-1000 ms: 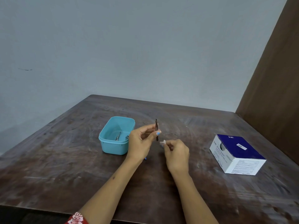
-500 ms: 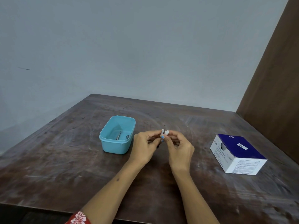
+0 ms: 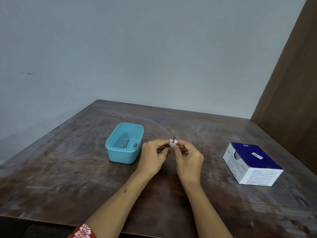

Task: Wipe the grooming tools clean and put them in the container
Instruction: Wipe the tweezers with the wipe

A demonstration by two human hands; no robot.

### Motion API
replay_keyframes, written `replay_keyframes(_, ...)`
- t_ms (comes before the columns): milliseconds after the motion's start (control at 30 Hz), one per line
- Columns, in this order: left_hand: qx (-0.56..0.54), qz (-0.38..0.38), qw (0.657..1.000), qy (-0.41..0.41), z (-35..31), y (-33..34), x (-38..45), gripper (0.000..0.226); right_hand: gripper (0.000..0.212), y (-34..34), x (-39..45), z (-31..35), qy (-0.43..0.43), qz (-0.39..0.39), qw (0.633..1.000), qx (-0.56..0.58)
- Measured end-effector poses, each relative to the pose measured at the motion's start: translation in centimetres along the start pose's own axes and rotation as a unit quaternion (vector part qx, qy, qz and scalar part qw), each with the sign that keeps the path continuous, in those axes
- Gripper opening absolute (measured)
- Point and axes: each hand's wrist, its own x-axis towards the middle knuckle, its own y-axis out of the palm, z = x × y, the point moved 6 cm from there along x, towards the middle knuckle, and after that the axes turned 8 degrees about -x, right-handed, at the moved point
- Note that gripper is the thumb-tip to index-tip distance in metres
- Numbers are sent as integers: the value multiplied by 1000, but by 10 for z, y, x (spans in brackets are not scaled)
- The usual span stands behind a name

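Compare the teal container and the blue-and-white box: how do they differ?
The teal container is open-topped with rounded corners; the blue-and-white box is closed and sharp-edged, with printed text on its sides. The container sits left of both hands and holds small metal tools; the box sits to their right, contents hidden. The container is one plain colour; the box has a dark blue top and white sides. Both rest on the wooden table.

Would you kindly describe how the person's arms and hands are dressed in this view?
Both forearms are bare. The left hand has light blue nail polish; a red sleeve with a white floral print shows at that arm's lower edge. The right hand shows no rings or watch.
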Motion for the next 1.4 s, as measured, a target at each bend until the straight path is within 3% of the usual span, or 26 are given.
replay_keyframes(167, -2, 25, 1000, 8, -2, 5, -1, 29, 12, -9, 1, 2, -12, -61, 998, 0)
replay_keyframes(367, -5, -4, 1000, 5, -1, 1, 0, 29, 11, -1, 0, -3, -1, -21, 1000, -14)
replay_keyframes(600, -20, 30, 999, 3, -3, 7, -1, 29, 13, -10, 2, -3, 33, -71, 997, 26)
replay_keyframes(900, -11, 29, 1000, 3, -4, 5, -2, 30, 18, -4, 1, -5, 44, -34, 998, 23)
replay_keyframes(1100, -6, 40, 999, -1, -3, 9, -2, 27, 20, -16, 0, 1, 39, -109, 991, 71)
replay_keyframes(1267, -3, 30, 1000, 10, -5, 10, -3, 27, 12, -26, -1, -5, 38, -177, 983, 28)
replay_keyframes(1400, 4, -17, 999, 40, -11, 5, -3, 27, 14, -26, 1, -19, 75, -180, 981, -22)
